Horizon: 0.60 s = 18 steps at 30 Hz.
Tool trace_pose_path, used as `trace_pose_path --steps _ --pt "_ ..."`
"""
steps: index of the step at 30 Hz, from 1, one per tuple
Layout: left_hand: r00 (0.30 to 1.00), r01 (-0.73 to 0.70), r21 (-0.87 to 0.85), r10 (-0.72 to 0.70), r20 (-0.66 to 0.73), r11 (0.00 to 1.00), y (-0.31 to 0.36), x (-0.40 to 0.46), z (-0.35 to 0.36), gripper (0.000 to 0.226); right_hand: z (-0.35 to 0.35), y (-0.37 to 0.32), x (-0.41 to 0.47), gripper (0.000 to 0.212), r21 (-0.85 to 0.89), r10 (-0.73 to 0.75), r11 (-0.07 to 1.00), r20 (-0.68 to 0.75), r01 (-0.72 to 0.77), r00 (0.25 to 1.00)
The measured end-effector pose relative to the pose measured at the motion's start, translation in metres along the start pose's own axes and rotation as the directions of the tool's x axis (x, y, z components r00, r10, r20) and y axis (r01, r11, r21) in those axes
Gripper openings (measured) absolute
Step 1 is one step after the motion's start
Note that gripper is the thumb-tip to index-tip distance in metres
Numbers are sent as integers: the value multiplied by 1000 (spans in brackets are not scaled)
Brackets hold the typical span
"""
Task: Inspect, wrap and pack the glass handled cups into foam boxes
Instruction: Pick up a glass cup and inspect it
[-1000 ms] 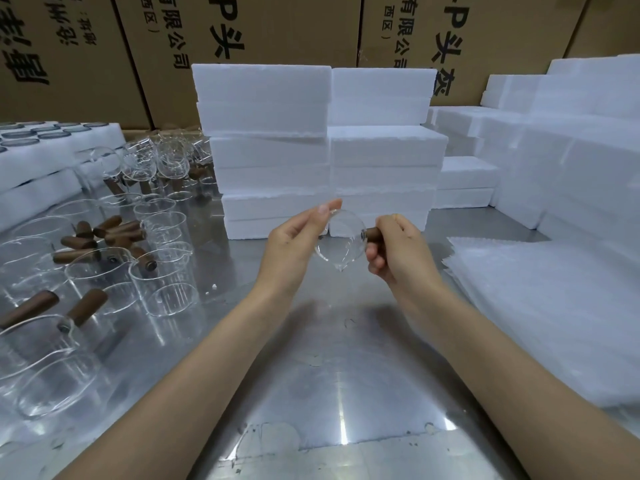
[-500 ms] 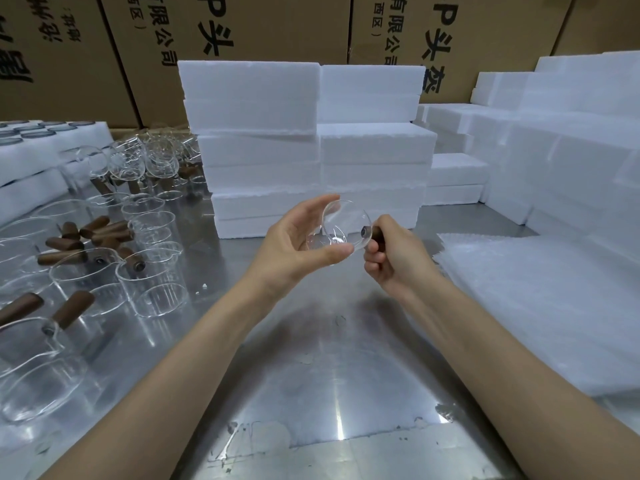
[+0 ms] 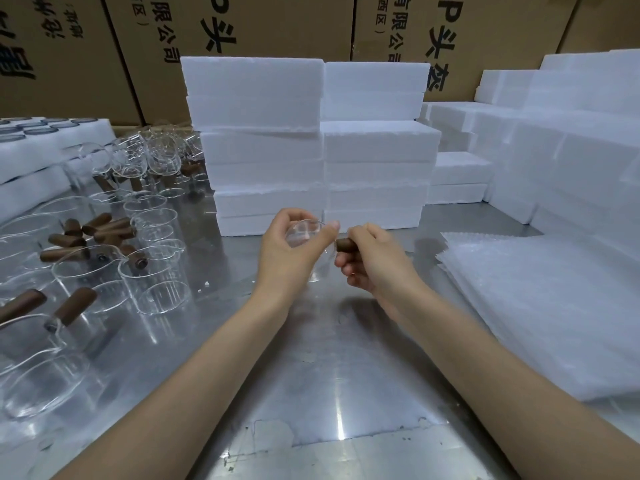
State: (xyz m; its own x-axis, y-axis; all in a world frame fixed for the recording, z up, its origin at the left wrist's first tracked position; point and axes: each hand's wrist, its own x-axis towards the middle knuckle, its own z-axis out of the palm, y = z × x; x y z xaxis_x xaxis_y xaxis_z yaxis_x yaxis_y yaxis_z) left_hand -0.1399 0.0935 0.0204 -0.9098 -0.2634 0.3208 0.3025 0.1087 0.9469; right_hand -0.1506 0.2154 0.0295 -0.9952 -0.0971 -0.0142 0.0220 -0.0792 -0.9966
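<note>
Above the middle of the steel table I hold one clear glass cup (image 3: 306, 232) with a brown wooden handle (image 3: 344, 244). My left hand (image 3: 291, 252) wraps round the glass body, thumb across its rim. My right hand (image 3: 375, 263) grips the handle, fingers curled under it. Much of the glass is hidden behind my left hand. White foam boxes (image 3: 311, 147) are stacked just behind my hands. A pile of white wrapping sheets (image 3: 540, 306) lies to the right.
Many more glass cups with wooden handles (image 3: 104, 271) crowd the table's left side. Foam trays (image 3: 34, 157) sit at the far left, more foam boxes (image 3: 554, 150) at the right. Cardboard cartons (image 3: 277, 26) line the back. The bare steel table (image 3: 329, 375) lies below my forearms.
My left hand has closed further round the cup's body and turned it, so its mouth no longer faces me. Both hands have sunk slightly toward the table.
</note>
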Motion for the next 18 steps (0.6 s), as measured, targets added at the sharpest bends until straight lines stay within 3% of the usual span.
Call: trace_pose_path --steps 4,8,13,18 --pt "995 100 -96 -101 -6 990 1 2 -4 22 -3 -6 1 20 -221 -85 970 74 100 994" --pt "987 158 -166 -160 -3 973 7 3 -8 21 -11 -12 3 8 -377 -260 871 186 313 947" --pt "954 267 -176 -233 189 948 21 3 -11 65 -16 -16 5 17 -316 -300 898 74 308 951" --pt "961 58 -26 -49 272 998 19 -1 -7 76 -23 -21 8 29 -149 -242 961 -48 233 969"
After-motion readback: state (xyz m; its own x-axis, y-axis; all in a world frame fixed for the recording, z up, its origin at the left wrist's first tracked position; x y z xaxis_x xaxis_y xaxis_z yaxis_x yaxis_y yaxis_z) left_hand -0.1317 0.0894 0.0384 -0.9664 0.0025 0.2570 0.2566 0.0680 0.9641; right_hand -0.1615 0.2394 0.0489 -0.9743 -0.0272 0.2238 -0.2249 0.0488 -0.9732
